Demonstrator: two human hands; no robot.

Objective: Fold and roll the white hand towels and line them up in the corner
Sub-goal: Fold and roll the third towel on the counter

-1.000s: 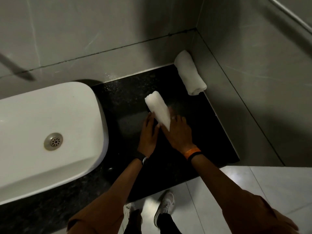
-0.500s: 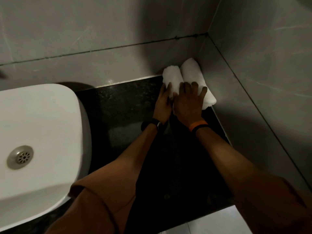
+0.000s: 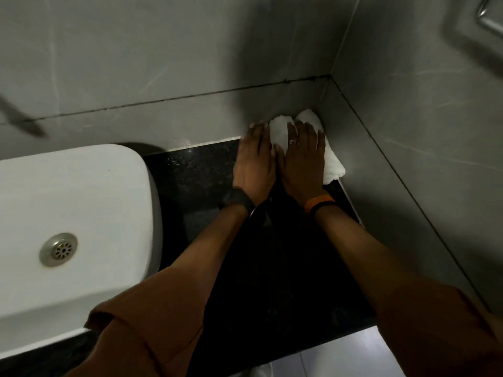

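Two rolled white hand towels lie side by side on the black counter (image 3: 196, 175), tucked into the corner of the grey tiled walls. The left towel roll (image 3: 280, 131) shows between my hands. The right towel roll (image 3: 333, 165) touches the right wall. My left hand (image 3: 254, 161) lies flat against the left roll's left side. My right hand (image 3: 302, 161), with a ring and an orange wristband, presses down across both rolls, fingers spread. Most of both rolls is hidden under my hands.
A white basin (image 3: 81, 202) with a metal drain (image 3: 58, 248) fills the left. The back wall (image 3: 163, 63) and right wall (image 3: 408, 131) close in the corner. A metal bar (image 3: 487, 17) sits at the top right. Pale floor tile (image 3: 340, 360) shows below the counter edge.
A second ago both hands held one roll in mid-counter, apart from the corner roll. They carried it to the corner, set it beside the first roll, and now press it further in.
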